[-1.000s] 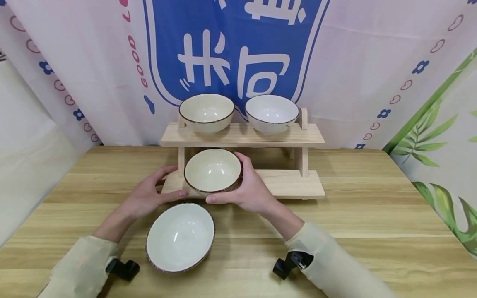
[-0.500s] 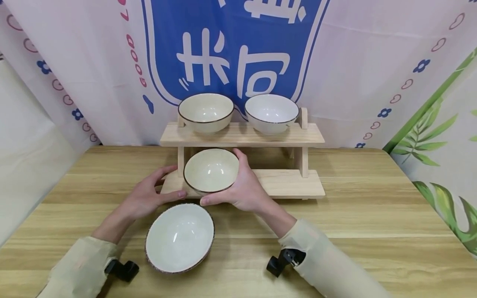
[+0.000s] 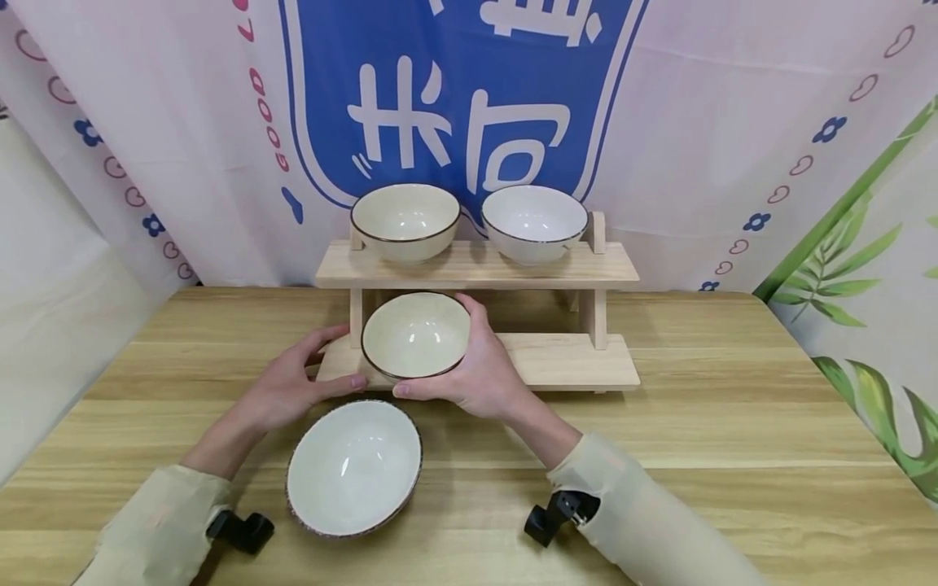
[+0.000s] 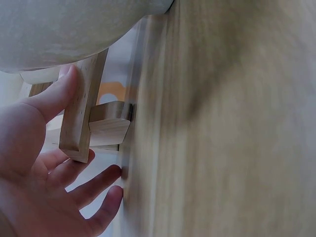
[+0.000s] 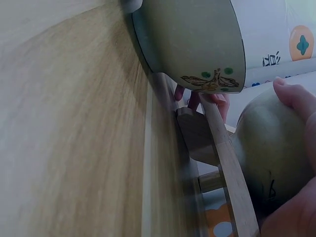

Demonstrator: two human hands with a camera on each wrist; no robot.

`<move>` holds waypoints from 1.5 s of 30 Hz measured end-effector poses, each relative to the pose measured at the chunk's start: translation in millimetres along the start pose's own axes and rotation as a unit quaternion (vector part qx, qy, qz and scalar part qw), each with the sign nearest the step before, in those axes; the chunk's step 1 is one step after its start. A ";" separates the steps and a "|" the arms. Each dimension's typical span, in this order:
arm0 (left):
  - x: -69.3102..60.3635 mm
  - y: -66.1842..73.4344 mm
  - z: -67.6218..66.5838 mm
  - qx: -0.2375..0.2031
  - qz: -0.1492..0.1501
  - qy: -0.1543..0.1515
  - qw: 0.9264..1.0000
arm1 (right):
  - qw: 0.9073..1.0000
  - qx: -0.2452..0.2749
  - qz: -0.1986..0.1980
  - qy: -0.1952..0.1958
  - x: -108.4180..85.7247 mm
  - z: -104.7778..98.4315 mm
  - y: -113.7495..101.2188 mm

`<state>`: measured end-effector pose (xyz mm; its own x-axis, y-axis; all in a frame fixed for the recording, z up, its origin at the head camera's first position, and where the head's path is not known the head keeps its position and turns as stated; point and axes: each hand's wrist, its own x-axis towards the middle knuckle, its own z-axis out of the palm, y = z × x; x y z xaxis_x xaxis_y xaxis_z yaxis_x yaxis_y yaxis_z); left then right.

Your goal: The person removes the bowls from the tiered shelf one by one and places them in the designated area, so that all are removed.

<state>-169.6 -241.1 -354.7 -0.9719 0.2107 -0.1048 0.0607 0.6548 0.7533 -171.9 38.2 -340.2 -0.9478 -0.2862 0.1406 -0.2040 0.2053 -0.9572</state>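
A cream bowl with a dark brown rim (image 3: 416, 334) sits on the left part of the lower tier of a two-tier wooden shelf (image 3: 564, 358). My right hand (image 3: 479, 370) grips this bowl from the right, thumb along its front and fingers round the far side. My left hand (image 3: 289, 382) holds the left end of the lower board; in the left wrist view its thumb lies on one face of the board (image 4: 81, 108) and fingers reach beneath. Nearer me, a larger white bowl with a speckled dark rim (image 3: 355, 468) stands on the table.
On the upper tier are a cream bowl (image 3: 405, 221) at left and a white bowl (image 3: 533, 224) at right. The wooden table (image 3: 733, 423) ends at a printed curtain (image 3: 681, 146) behind the shelf.
My right hand has shifted slightly left, closer round the cream bowl, then stayed nearly still. My left hand and the other bowls have not visibly moved.
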 end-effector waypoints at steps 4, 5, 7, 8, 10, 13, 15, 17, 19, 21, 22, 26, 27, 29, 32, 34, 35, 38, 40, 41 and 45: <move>0.2 -0.8 0.6 0.001 -0.002 -0.001 1.000 | 1.000 -0.011 0.003 0.002 -2.1 -1.2 -0.4; 0.4 -0.7 0.8 0.000 -0.002 0.000 1.000 | 1.000 -0.015 0.004 0.002 -2.6 -1.8 -0.6; 0.5 -1.0 0.9 0.000 -0.001 0.000 1.000 | 1.000 -0.019 0.007 -0.001 -3.7 -3.1 -1.1; 0.5 -0.7 0.9 -0.001 -0.002 0.000 1.000 | 1.000 -0.020 0.009 -0.003 -4.3 -3.9 -1.2; 0.5 -0.7 0.8 -0.001 -0.002 -0.001 1.000 | 1.000 -0.022 0.012 -0.005 -5.5 -5.6 -1.7; 0.6 -0.7 0.6 -0.002 -0.004 -0.002 1.000 | 1.000 -0.022 0.018 -0.007 -7.5 -8.7 -2.3; 1.0 -1.3 0.6 -0.001 -0.003 -0.002 1.000 | 0.999 -0.023 0.023 -0.007 -9.0 -11.1 -2.5; 1.0 -1.5 0.0 0.000 -0.002 -0.001 1.000 | 0.999 -0.022 0.025 -0.009 -10.3 -13.4 -2.8; 0.8 -1.3 -0.3 0.000 -0.003 -0.001 1.000 | 0.999 -0.020 0.027 -0.013 -11.7 -15.6 -3.0; 0.2 -0.8 -0.6 0.001 -0.006 -0.001 1.000 | 0.999 -0.016 0.028 -0.017 -12.9 -17.4 -3.4; -0.1 -0.8 -0.8 0.002 -0.007 -0.001 1.000 | 0.999 -0.015 0.029 -0.020 -13.7 -18.3 -3.6; -0.9 -0.7 -0.8 0.000 -0.010 -0.003 1.000 | 0.999 -0.009 0.035 -0.025 -17.1 -22.3 -4.5; -0.8 -0.8 -0.7 -0.001 -0.011 -0.003 1.000 | 0.999 -0.006 0.037 -0.025 -18.0 -23.5 -4.6; -0.6 -0.8 -0.5 -0.005 -0.010 -0.004 1.000 | 0.999 0.000 0.039 -0.026 -19.8 -26.1 -4.8; 0.4 -0.4 -0.9 -0.005 -0.010 -0.004 1.000 | 0.999 0.007 0.039 -0.028 -22.1 -30.2 -5.1; 1.2 -0.2 -1.2 -0.005 -0.010 -0.004 1.000 | 0.999 0.009 0.039 -0.029 -23.6 -33.0 -4.8; 1.5 -0.3 -1.3 -0.005 -0.009 -0.004 1.000 | 0.999 0.011 0.039 -0.030 -24.5 -34.3 -4.5; 1.7 -0.8 -1.1 -0.006 -0.005 -0.003 1.000 | 0.999 0.016 0.037 -0.036 -28.3 -38.0 -3.2; 1.2 -1.9 -1.1 -0.004 -0.005 -0.003 1.000 | 0.998 0.018 0.031 -0.042 -31.2 -40.1 -2.6; 0.9 -2.5 -1.1 -0.003 -0.004 -0.003 1.000 | 0.999 0.017 0.028 -0.044 -32.7 -41.2 -2.5; 0.1 -2.6 -0.7 -0.002 -0.004 -0.003 1.000 | 0.999 0.013 0.016 -0.048 -40.3 -46.0 -2.6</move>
<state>-170.0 -243.3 -356.2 -0.9711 0.2092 -0.1146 0.0519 0.6543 0.7545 -144.4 92.2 -331.7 -0.9255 -0.3691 0.0851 -0.1657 0.1926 -0.9672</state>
